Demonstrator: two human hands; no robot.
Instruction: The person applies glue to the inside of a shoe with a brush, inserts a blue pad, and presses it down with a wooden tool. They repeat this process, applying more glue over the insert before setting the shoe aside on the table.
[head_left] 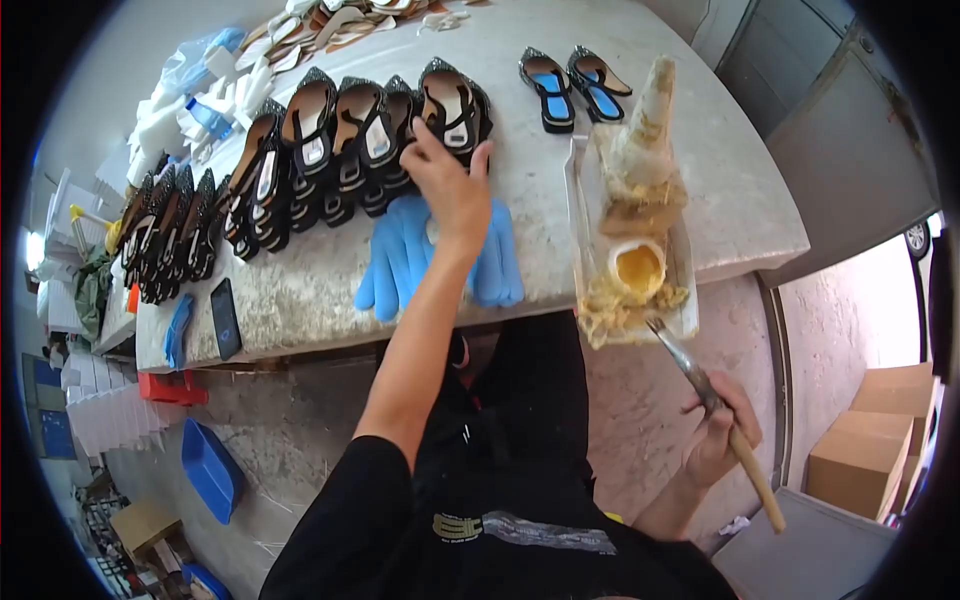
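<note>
My left hand (450, 190) reaches over the row of shoes, thumb and forefinger spread at the nearest dark slingback shoe (455, 105), which has a pale insole. Blue gloves (400, 265) lie on the table below that wrist. In my right hand (722, 430), the fingers wrap around a glue brush (752, 475) with a wooden handle and a metal ferrule. Its tip points at the front of a white tray (690, 270) crusted with yellowish glue. A round pot (638, 265) of amber glue sits in the tray, behind it a glue-covered cone (645, 135).
Two slingbacks with blue insoles (550, 90) stand behind the tray. More dark shoes (170, 230) are stacked at the left. A phone (226, 318) lies near the table's front edge. Loose insoles (335, 25) are piled at the back, cardboard boxes (865, 450) at right.
</note>
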